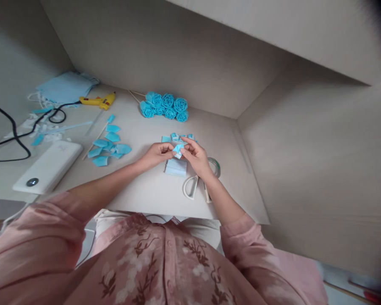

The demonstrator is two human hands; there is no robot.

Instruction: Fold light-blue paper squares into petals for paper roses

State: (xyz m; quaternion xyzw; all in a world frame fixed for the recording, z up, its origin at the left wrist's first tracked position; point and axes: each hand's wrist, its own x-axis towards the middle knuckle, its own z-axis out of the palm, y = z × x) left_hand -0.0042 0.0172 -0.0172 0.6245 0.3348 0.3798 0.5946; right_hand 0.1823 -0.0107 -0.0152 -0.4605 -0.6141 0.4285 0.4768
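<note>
You've got both hands pinching 1 small blue fabric piece [178, 148] over the worktop [146, 190]: left hand [158, 154] and right hand [195, 156] each in a narrow fingertip grip. Scissors [192, 186] sit just below, blue fabric roses [165, 106] further back.

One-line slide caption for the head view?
Both hands, left hand and right hand, pinch a small blue piece above scissors, blue roses behind.

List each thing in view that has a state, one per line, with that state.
Left hand: pinching the blue petal piece.
Right hand: pinching the same piece.
Blue petal piece: held above the table, folded.
Scissors: lying flat, partly under the right wrist.
Glue gun: lying on its side, unheld.
Blue roses: finished, bunched together.
Cut petals: loose, scattered.
</note>
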